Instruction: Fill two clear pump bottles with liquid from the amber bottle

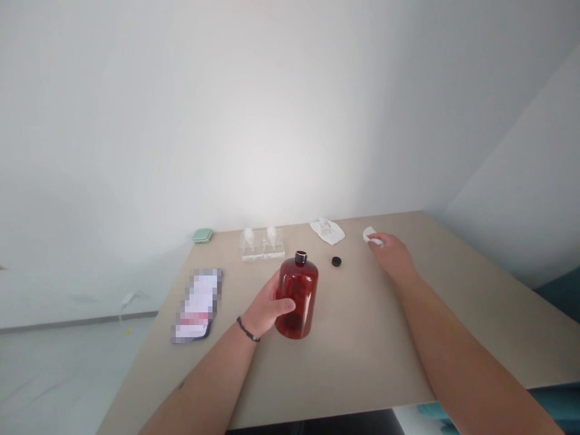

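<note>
My left hand [272,307] is wrapped round a dark red see-through bottle [301,296] with an open threaded neck, held nearly upright over the middle of the table. Beyond it to the right, a small black cap [336,261] lies on the tabletop. My right hand [390,252] reaches to the far right part of the table, its fingers closed on a white piece that looks like folded tissue [369,234]. Part of that white piece is hidden by the fingers. A crumpled white tissue [328,231] lies flat near the wall, left of my right hand.
A clear holder [263,254] with two white rounded pieces stands at the back of the table [353,362]. At the back left corner sits a green case [202,235]. A phone [198,305] with a blurred screen lies on the left. A wall runs behind the table.
</note>
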`<state>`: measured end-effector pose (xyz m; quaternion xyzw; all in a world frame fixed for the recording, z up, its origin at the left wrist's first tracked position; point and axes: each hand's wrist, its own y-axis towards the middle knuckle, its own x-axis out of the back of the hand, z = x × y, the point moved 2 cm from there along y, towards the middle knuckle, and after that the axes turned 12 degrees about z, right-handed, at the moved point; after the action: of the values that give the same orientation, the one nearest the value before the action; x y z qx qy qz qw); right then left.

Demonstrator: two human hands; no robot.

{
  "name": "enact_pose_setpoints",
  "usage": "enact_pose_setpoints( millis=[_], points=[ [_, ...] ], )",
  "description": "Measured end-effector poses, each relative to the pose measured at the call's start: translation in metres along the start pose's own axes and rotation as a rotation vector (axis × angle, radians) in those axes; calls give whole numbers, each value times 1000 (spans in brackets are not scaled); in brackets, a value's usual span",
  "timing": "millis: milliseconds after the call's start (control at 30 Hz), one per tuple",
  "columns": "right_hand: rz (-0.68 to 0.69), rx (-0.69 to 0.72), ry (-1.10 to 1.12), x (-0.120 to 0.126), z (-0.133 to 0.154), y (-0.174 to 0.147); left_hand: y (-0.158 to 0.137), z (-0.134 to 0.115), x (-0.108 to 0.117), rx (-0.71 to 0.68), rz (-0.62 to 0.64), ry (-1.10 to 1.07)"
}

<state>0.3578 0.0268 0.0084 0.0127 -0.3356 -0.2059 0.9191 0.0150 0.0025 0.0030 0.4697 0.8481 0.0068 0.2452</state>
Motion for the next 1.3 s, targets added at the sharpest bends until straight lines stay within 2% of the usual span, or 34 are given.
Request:
enact_pose_setpoints(
  millis=[100,200,300,400,500,567,633,700,833,967,1133,1300],
  points=[
    [134,-99,478,-12,38,-18,-1,1,-6,-3,47,-92],
    [444,-87,935,-40,89,-41,-4,1,-12,51,87,-206],
    [722,-13,1175,-69,135,-64,-7,1,-15,119,112,-250],
    [861,50,1235,-87,155,-83,-7,1,-15,127,94,-238],
    [888,39,1233,-92,149,-94,-7,4,-14,170,140,-305],
    [860,-8,1232,-92,139,-96,-5,7,-16,231,185,-376],
    [805,-27,1224,-91,131,-95,-3,7,-19,253,170,-404],
    [759,2,1188,-90,128,-93,1,3,-21,225,103,-363],
    [685,93,1149,-91,127,-87,7,-7,-17,85,-104,-162],
    [639,213,1083,-93,124,-86,8,-15,-8,16,-236,135],
    [602,414,688,-89,121,-93,7,-24,-7,5,-373,532],
    [515,693,201,-84,124,-93,8,-24,-9,34,-428,658]
  ],
)
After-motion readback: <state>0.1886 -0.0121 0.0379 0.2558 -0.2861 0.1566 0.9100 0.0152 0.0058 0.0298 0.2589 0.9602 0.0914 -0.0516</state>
